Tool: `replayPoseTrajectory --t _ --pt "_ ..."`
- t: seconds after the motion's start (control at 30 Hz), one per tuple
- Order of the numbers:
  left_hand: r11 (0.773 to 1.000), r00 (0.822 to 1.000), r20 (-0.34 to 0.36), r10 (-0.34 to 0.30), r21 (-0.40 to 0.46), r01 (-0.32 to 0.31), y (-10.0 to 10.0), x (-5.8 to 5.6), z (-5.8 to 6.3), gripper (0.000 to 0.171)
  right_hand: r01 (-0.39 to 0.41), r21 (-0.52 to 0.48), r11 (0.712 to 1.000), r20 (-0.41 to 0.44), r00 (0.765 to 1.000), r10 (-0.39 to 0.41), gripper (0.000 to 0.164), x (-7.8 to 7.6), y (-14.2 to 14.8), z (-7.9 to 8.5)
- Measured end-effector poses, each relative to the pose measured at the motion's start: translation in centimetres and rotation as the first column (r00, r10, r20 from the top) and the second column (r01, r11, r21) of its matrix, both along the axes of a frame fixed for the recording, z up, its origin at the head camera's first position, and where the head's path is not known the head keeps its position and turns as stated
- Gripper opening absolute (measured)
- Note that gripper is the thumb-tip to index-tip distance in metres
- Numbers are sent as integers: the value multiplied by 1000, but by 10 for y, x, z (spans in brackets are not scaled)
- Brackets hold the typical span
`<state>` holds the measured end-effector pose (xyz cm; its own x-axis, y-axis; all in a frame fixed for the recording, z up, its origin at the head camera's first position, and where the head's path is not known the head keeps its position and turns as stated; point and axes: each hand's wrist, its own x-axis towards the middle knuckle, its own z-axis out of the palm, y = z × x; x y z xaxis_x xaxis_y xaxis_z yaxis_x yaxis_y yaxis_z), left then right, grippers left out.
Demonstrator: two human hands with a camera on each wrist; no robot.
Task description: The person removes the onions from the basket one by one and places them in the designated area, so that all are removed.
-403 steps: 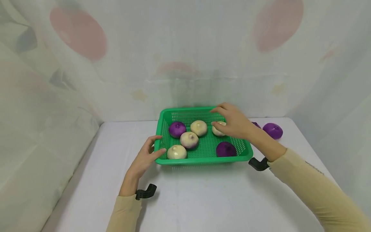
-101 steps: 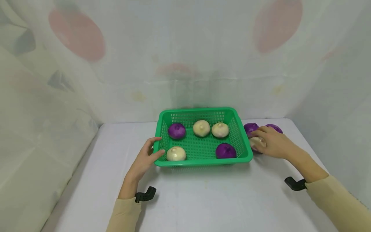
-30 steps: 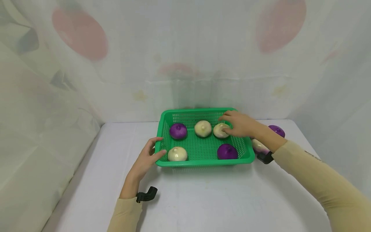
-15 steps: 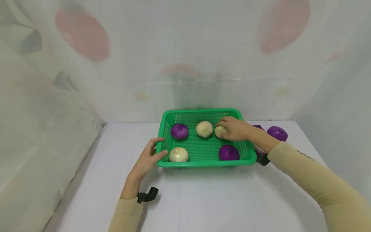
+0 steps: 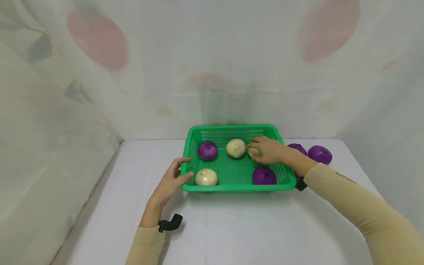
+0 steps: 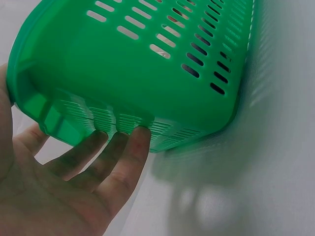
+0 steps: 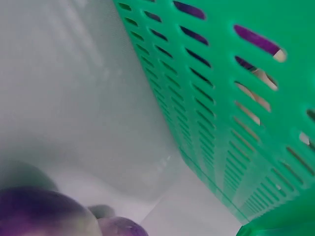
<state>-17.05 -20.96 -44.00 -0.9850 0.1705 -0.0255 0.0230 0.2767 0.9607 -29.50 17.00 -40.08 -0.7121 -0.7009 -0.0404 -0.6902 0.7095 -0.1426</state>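
Note:
A green plastic basket (image 5: 238,187) stands on the white table. My left hand (image 5: 170,180) holds its left rim, thumb on top; in the left wrist view the fingertips touch the basket wall from outside. In the back right corner of the basket, my right hand (image 5: 268,151) grips a white onion (image 5: 253,152), partly hidden by the fingers. Also inside are a white onion (image 5: 236,148) at the back, a purple onion (image 5: 207,150) at back left, a white onion (image 5: 206,177) at front left and a dark purple onion (image 5: 264,176) at front right.
Right of the basket lie a purple onion (image 5: 320,154), another purple onion (image 5: 297,148) and a whitish-purple onion (image 7: 44,214), largely hidden by the right arm in the head view. A pale curtain (image 5: 238,55) hangs behind the table (image 5: 232,228).
The whitish-purple onion has gone from the basket's middle to the table at right. Lately my right hand came back over the basket, lowered and closed round the white onion. My left hand stayed put.

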Motion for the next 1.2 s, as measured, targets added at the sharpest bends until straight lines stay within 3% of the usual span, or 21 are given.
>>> replayPoseTrajectory --t 0.27,0.5,0.87,1.2 --pt "1000 1000 -2 3 -3 -3 1 0 -1 63 12 66 998 7 1000 -13 51 -2 -1 -5" --pt "1000 1000 -9 -3 7 3 0 0 -1 63 10 53 999 46 999 -12 47 -1 -2 -5" --pt "1000 1000 1 -5 3 5 -1 0 -2 63 -32 29 999 31 999 31 45 1 -2 -3" --pt "1000 1000 -5 3 -9 -3 0 0 -2 62 -25 -3 1000 85 996 25 46 4 -6 -5"
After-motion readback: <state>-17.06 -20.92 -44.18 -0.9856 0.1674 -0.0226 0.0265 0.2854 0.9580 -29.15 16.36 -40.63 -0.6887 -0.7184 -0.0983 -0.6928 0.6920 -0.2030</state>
